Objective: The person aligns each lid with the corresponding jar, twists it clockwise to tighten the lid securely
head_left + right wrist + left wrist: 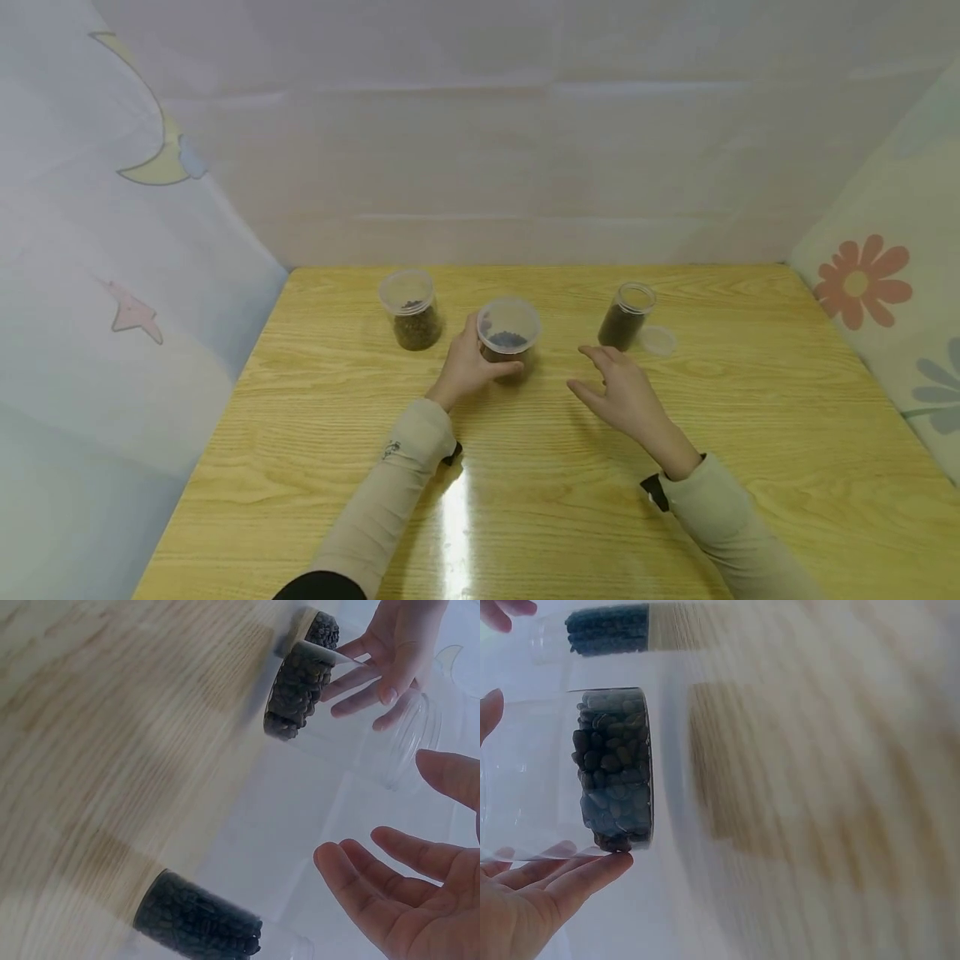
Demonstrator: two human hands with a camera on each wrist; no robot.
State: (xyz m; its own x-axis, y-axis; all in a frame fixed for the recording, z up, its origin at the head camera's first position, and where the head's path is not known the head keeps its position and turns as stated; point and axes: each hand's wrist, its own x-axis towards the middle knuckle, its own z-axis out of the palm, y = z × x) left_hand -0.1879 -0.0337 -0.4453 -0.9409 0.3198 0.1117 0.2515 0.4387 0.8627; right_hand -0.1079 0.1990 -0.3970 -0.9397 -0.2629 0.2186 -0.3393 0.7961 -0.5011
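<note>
My left hand (pixel 463 367) grips a wide clear plastic jar (pixel 510 333) near the middle of the table, thumb on the near side and fingers around the far left. Dark beans (pixel 615 765) fill its lower part in the left wrist view. Whether a lid covers this jar I cannot tell. To its right, my right hand (pixel 624 392) hovers with fingers spread and loosely bent, holding nothing. Just beyond its fingertips stands a narrower clear jar (pixel 624 320) of dark beans. Beside that jar's base lies a round translucent lid (pixel 658 340).
Another wide clear jar (pixel 412 312), partly filled with dark beans, stands to the left of the held one. The wooden table (pixel 555 508) meets a pale cloth backdrop (pixel 480 183) at its far edge. Printed cloth panels flank both sides.
</note>
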